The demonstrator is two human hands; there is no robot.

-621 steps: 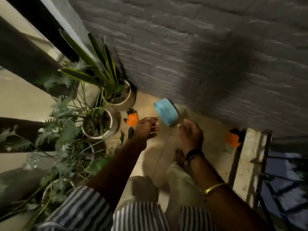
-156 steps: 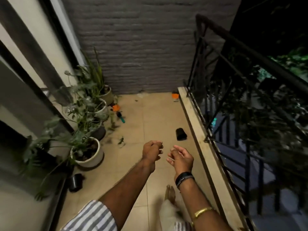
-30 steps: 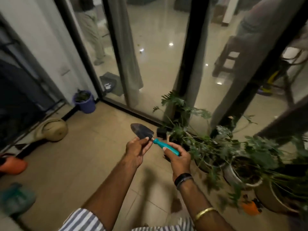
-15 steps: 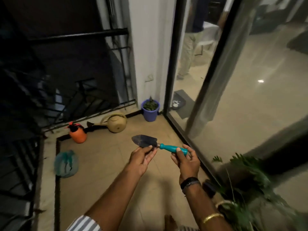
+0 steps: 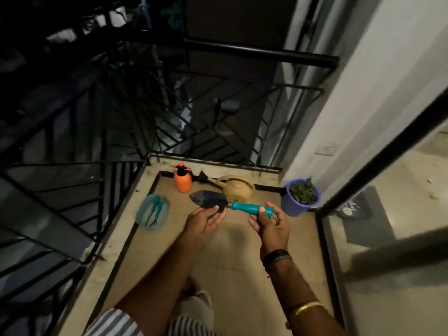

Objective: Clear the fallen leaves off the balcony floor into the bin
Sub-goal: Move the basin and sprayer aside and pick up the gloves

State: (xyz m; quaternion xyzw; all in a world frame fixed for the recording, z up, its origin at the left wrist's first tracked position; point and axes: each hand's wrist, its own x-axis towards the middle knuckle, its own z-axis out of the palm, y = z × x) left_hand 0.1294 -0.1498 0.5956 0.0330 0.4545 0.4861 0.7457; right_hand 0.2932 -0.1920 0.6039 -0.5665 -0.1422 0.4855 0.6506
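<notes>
Since half a second ago: swung left, away from the glass door, so railing (image 5: 169,98) fills the upper frame and potted fern gone from the lower right. Grip on trowel (image 5: 230,205) unchanged.

Nearest, at 6 o'clock: striped sleeve (image 5: 116,322) and two forearms reaching up over balcony floor (image 5: 232,267). Right hand (image 5: 269,224) curled round the teal handle, thumb on top; black band and gold bangle on that wrist. Left hand (image 5: 206,220) flat and relaxed, fingers straight, supporting the dark blade from beneath. Trowel level, blade toward 9 o'clock, handle toward 3 o'clock.

Farther out: translucent teal bag (image 5: 152,212) at 9 o'clock of the left hand, lying by the floor's edge. Purple bin (image 5: 294,204) at 2 o'clock of the right hand, near it, against the white wall, upright, heaped with green leaves (image 5: 303,194). Beyond, at 12 o'clock: tan watering can (image 5: 236,191) and orange spray bottle (image 5: 183,179) along the far edge.
</notes>
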